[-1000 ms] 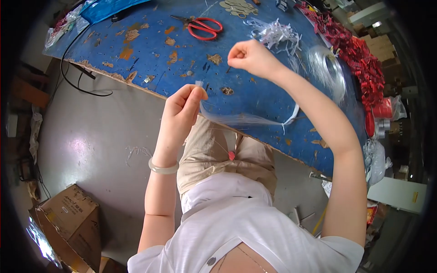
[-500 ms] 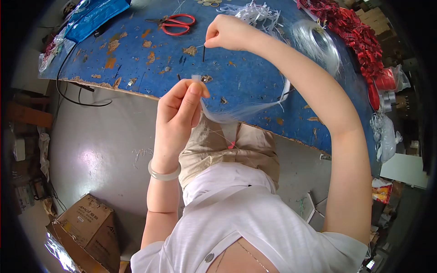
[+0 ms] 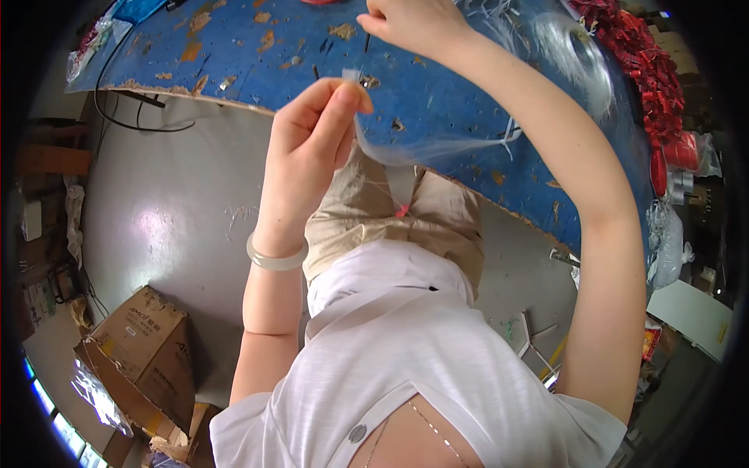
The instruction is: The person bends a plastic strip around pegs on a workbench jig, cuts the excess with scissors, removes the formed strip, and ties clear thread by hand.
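Near the front edge of the blue table (image 3: pixel 437 86), my left hand (image 3: pixel 324 125) is closed on one end of a bundle of fine clear strands (image 3: pixel 421 152). The end of the bundle sticks up just above my fingertips. From there the strands sag to the right, to a white tie (image 3: pixel 509 136) on the table. My right hand (image 3: pixel 409 22) is closed in a pinch at the top of the view, above a thin dark peg (image 3: pixel 367 42); what its fingers hold is too small to make out.
Coiled clear strands (image 3: pixel 581 66) and a heap of red ribbon (image 3: pixel 644 74) lie at the table's right. A black cable (image 3: pixel 100 101) hangs off the left edge. A cardboard box (image 3: pixel 148 343) stands on the floor at lower left.
My right hand has moved left from its place a second ago. The view has shifted, so the table sits higher in the frame and the scissors are mostly cut off. My left hand keeps its hold.
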`<state>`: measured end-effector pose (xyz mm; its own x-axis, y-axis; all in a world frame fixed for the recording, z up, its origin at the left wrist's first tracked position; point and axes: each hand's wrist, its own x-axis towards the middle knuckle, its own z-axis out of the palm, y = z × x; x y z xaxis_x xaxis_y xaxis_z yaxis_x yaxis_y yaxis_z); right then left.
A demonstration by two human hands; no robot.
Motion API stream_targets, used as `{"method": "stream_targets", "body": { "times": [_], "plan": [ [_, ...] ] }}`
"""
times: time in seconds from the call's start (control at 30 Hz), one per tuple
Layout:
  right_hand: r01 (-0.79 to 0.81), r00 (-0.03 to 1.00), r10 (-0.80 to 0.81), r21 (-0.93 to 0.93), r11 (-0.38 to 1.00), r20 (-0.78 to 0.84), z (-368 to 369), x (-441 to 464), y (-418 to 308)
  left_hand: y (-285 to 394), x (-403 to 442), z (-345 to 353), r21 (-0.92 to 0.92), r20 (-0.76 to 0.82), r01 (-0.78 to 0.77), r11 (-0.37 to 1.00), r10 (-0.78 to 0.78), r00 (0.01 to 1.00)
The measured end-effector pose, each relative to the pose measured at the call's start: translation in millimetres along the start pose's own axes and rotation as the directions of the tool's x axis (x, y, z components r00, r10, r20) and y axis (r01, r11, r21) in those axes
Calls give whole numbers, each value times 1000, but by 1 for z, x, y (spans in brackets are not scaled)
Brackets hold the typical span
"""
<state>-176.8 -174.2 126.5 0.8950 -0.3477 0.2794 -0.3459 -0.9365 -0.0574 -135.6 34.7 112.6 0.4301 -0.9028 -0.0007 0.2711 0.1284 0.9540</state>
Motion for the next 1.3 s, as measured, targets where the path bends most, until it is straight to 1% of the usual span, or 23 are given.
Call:
{"method": "stream_targets", "body": {
  "times": [0.03, 0.13, 0.17, 0.27, 0.37, 0.47, 0.57, 0.67, 0.7, 0.73, 0.77, 0.8, 0.9, 0.97, 1.0, 1.07, 1.1, 1.13, 1.17, 1.2, 1.23, 1.27, 1.3],
  "plan": [
    [36, 999, -36, 18, 999, -14, -7, -2, -3, -1, 1, 0, 0, -1, -5, 1000, 5, 1000],
    [59, 998, -57, -67, 996, 32, 9, 7, -1, -2, 1, -2, -6, 0, -4, 1000, 4, 1000],
    [90, 993, -87, -30, 996, 74, 9, 10, 3, -2, 1, -4, -13, 2, -7, 1000, 8, 1000],
    [95, 995, -96, 61, 994, 17, 7, 6, 3, -4, 1, -9, -22, -5, -11, 1000, 11, 1000],
    [84, 994, -79, 62, 995, -74, 13, 2, 3, -6, 3, -12, -24, -29, -5, 1000, 4, 1000],
    [169, 966, -139, 126, 977, -219, 19, -1, 6, -11, 6, -13, -21, -39, 2, 1000, -3, 999],
    [294, 925, -216, 227, 929, -313, 20, -1, 10, -15, 9, -15, -20, -28, 9, 1000, -10, 1000],
    [315, 920, -202, 326, 891, -336, 5, 4, 11, -21, 11, -16, -32, -33, 18, 999, -19, 999],
    [299, 934, -199, 342, 891, -297, 7, 6, 16, -22, 12, -16, -37, -37, 23, 999, -24, 999],
    [170, 977, -100, 403, 899, -188, 3, 5, 15, -22, 12, -16, -39, -37, 23, 999, -24, 999],
    [30, 998, 2, 447, 894, -70, -4, 1, 12, -21, 13, -16, -40, -33, 25, 999, -27, 999],
    [-114, 993, 103, 471, 875, 50, -10, 0, 12, -21, 14, -15, -41, -26, 27, 999, -28, 999],
    [-125, 992, 121, 354, 927, 31, -23, 0, 22, -20, 13, -16, -68, -51, 34, 997, -38, 998],
    [-123, 975, 203, 551, 825, -87, -45, -13, 18, -14, 9, -16, -122, -67, 45, 992, -54, 996],
    [-111, 971, 213, 587, 802, -108, -69, -27, 8, -11, 7, -17, -147, -68, 58, 987, -68, 995],
    [-122, 960, 239, 552, 825, -145, -96, -56, 9, -5, 3, -19, -282, -8, 78, 956, -84, 996],
    [-186, 980, 190, 622, 761, 61, -115, -81, 12, 0, 0, -20, -364, 34, 103, 926, -98, 995],
    [-278, 955, 132, 655, 703, 264, -134, -106, 15, 3, -2, -20, -444, 74, 129, 887, -107, 992],
    [-447, 886, 142, 734, 512, 440, -137, -136, 10, 4, -4, -21, -500, 128, 146, 854, -94, 987],
    [-612, 764, 112, 658, 438, 635, -137, -158, 3, 6, -8, -20, -560, 176, 198, 804, -119, 977],
    [-751, 634, 102, 578, 319, 767, -123, -179, -2, 9, -13, -19, -612, 223, 250, 751, -139, 965],
    [-856, 507, 159, 473, 208, 847, -105, -191, -14, 12, -19, -17, -655, 269, 301, 693, -158, 950],
    [-822, 566, 157, 568, 39, 809, -73, -214, -16, 14, -25, -14, -646, 305, 342, 682, -180, 935]
  ]
}}
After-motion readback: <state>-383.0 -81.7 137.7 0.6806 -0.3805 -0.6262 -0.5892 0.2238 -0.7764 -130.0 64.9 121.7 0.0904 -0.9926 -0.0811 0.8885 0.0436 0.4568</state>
